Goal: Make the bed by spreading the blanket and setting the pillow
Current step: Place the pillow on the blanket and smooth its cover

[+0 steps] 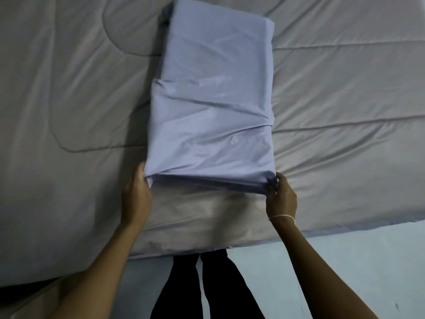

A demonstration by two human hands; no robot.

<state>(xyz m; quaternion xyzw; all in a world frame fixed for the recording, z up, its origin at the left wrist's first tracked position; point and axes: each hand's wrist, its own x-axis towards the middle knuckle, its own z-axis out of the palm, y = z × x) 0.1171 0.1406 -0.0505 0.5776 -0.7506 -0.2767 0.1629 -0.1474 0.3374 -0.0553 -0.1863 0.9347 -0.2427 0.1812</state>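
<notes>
A long pillow in a pale blue-lilac case (213, 100) lies lengthwise across the middle of the bed, on top of a grey quilted blanket (333, 100). My left hand (136, 194) grips the near left corner of the pillowcase. My right hand (281, 196), with a thin white band at the wrist, pinches the near right corner. The near end of the pillow is lifted slightly off the blanket, with shadow under it. The far end rests flat.
The blanket covers the bed left and right of the pillow, with a rounded folded corner (128, 40) at the upper left. A light blue sheet edge (345, 247) shows at the near right. My dark trouser legs (207, 284) stand against the bed's near edge.
</notes>
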